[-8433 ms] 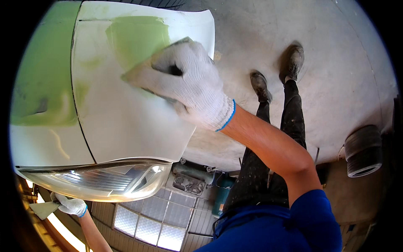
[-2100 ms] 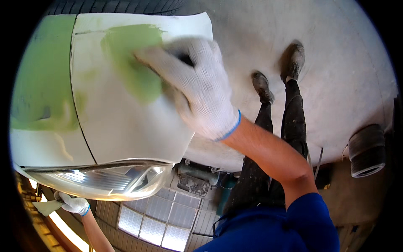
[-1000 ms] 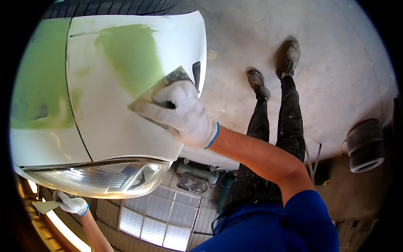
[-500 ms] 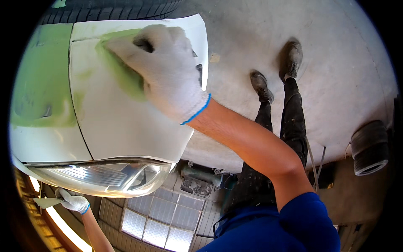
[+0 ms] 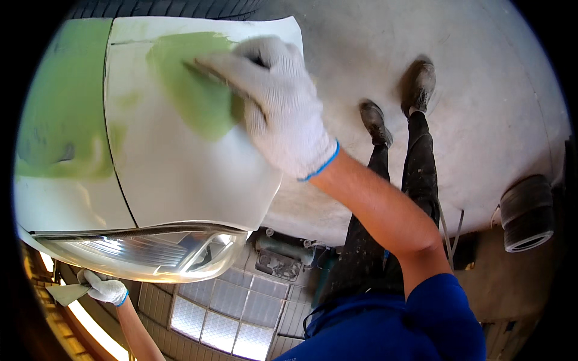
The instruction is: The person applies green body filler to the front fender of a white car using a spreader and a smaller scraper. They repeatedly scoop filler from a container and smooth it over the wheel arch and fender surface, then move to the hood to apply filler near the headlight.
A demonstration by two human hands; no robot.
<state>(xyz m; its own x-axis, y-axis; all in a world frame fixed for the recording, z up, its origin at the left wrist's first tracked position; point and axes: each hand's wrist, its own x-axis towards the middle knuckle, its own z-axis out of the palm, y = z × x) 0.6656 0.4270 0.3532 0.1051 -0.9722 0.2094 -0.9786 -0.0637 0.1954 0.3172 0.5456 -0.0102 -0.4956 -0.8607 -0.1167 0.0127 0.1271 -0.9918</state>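
Note:
My right hand [image 5: 288, 105], in a white knit glove with a blue cuff, is closed on a thin flat spreader [image 5: 218, 77], seen almost edge-on and partly covered by the fingers. It is over a green filler patch [image 5: 201, 99] on a white car body panel [image 5: 174, 174]; whether the edge touches the panel I cannot tell. At the lower left, below the headlight [image 5: 150, 253], my gloved left hand [image 5: 107, 290] is closed on a pale putty knife [image 5: 67, 293] with a flared blade. Its grip end is hidden in the fingers.
Left of a panel gap lies a larger green filler area [image 5: 60, 108]. A black tire [image 5: 162, 8] is at the top edge. Stacked tires [image 5: 528, 210] stand on the concrete floor [image 5: 481, 120] at right. A green machine with a tank [image 5: 283, 253] is beyond the headlight.
My right hand has moved right across the panel with the spreader, and more of the green patch shows. My left hand has hardly moved, still holding the putty knife.

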